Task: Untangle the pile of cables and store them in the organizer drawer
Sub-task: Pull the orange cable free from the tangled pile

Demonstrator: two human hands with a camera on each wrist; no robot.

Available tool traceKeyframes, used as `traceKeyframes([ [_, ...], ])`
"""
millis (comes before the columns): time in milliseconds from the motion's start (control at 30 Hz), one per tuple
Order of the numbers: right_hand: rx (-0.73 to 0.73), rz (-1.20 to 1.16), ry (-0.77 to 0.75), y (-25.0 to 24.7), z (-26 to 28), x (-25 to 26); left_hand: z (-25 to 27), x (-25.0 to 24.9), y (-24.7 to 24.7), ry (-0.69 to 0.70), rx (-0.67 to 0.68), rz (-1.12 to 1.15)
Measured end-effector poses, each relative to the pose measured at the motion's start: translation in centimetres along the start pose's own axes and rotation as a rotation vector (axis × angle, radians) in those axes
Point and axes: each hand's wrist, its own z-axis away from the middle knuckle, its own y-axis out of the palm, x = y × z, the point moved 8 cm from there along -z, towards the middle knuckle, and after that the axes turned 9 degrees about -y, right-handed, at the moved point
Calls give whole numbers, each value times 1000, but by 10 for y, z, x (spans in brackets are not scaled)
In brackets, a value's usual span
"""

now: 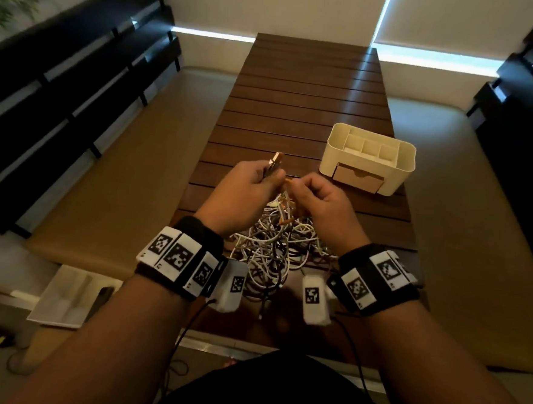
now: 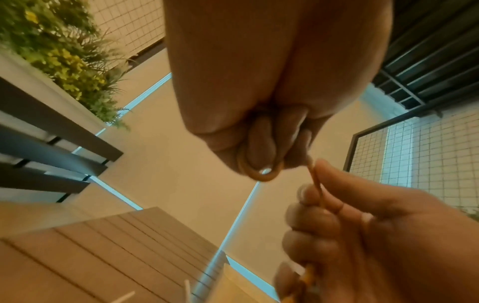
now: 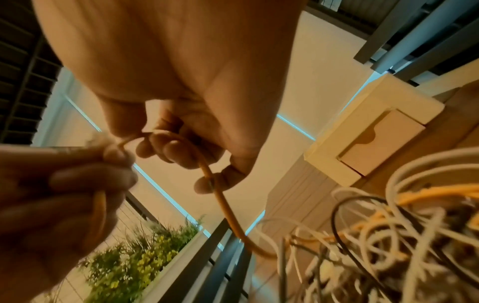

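Fingers of the left hand: curled tight, with a loop of the orange cable wound round one fingertip, as seen from the left wrist; a metal-tipped plug is seen projecting from the far side of this fist in the head view. Fingers of the right hand: likewise curled, the same orange cable being pinched between thumb and forefinger and trailed down past the little finger. The two hands are held close together, almost touching, above the near part of the table, with a short stretch of cable drawn between them.

Orange cable, remainder: hung from the right hand down into the pile of cables, where its lower end is lost among the strands.

Pile of cables: white, grey and dark leads (a few orange lengths among them), heaped in a tangle on the near end of the table, below and between the wrists.

Organizer: cream, compartmented on top, stood on the table to the right of the hands and a little farther off. Its drawer, pale tan with a notch in the front, is seen closed.

Table: dark slatted wood, extended away from the viewer.

Wrist bands: black, fitted with printed marker tags, worn on both forearms.
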Motion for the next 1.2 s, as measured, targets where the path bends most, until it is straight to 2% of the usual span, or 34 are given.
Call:
traceKeyframes([
  [67, 29, -33, 39, 8, 6, -14, 0, -10, -8, 21, -62, 160],
  [133, 72, 37, 71, 15, 13, -29, 0, -14, -21, 1, -126, 407],
  [200, 80, 135, 119, 11, 19, -43, -1, -8, -32, -19, -168, 494],
  [267, 19, 170, 165, 0, 18, -44, 1, 9, -33, -82, -158, 446],
  [333, -124, 139, 152, -21, 12, -30, 3, 37, -20, -205, -89, 229],
  [400, -270, 125, 50, -43, 3, -5, 12, 71, -3, -342, 23, 9],
  [467, -299, 156, -53, -54, -4, 15, 20, 89, 4, -390, 55, -62],
  [533, -209, 233, -76, -49, -8, 21, 22, 84, -1, -343, -14, -82],
  [633, 32, 403, -12, -20, -7, 8, 16, 56, -17, -221, -136, -109],
  [700, 135, 459, 14, -3, -2, -1, 12, 41, -18, -155, -109, -106],
  [833, 139, 458, -28, 7, -4, 2, 9, 33, 9, -112, 63, -128],
  [1000, 88, 369, -57, 2, -5, 4, 7, 37, 10, -108, 60, -39],
  [1100, 79, 273, -45, 7, 1, -3, 8, 27, -1, -86, 3, 219],
  [1200, 95, 310, 30, 3, 11, -25, 7, 19, -24, -107, -110, 534],
])
